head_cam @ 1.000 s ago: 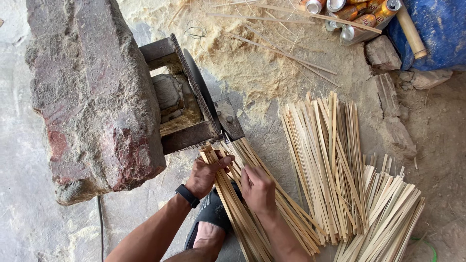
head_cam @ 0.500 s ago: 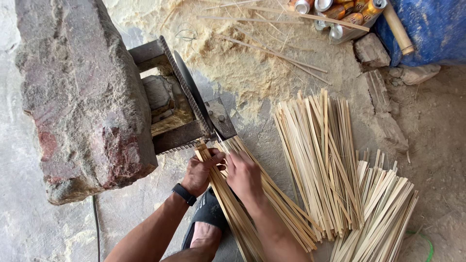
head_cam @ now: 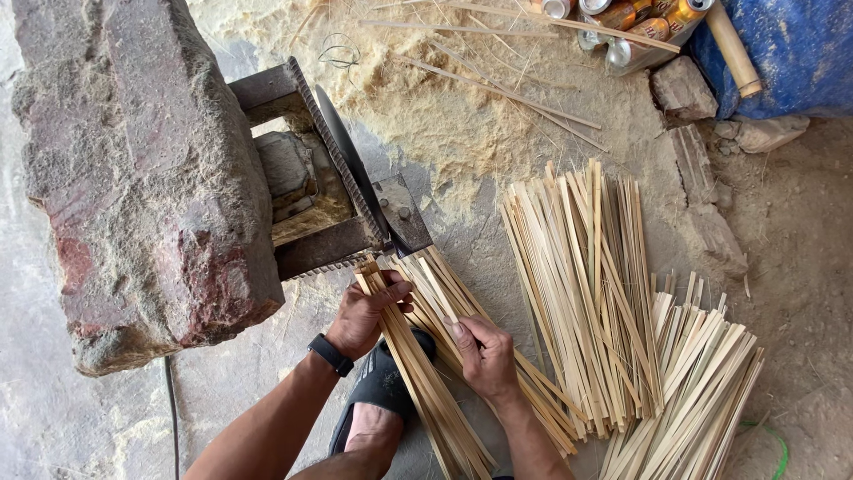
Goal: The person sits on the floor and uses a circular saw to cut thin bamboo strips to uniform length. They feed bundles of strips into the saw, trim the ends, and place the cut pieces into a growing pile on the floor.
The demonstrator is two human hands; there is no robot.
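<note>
A dusty concrete floor (head_cam: 267,391) carries everything here, with sawdust (head_cam: 444,116) heaped beyond the hands and a big rough stone (head_cam: 133,169) off to the left of them. Against the stone sits a metal saw frame (head_cam: 338,196) with a dark round blade (head_cam: 351,169) set on edge.

The left hand (head_cam: 360,316) is curled round the top of a bundle of bamboo strips (head_cam: 418,364), thumb across them, the strip ends just short of the frame's lower bar. The right hand (head_cam: 484,356) lies just beside it, fingers closed over a second strip bundle (head_cam: 462,311) that fans toward the blade's near end. Both bundles run back under the wrists, over a black sandal (head_cam: 378,391) and the foot in it. Well to the right of the right hand lie a sorted pile (head_cam: 586,284) and, nearer the person, a lower pile (head_cam: 693,382). Cans (head_cam: 622,22) and a blue sack (head_cam: 791,53) are far off at the top right.

Judging from the grip, the work is squaring the strip ends up at the blade. To do that well, the ends should be tapped level before they go further, the bundle held tight so no strip skews, and fingertips kept behind the frame bar, well back from the blade's teeth. Loose slivers could catch and kick, so pressure ought to be steady.
</note>
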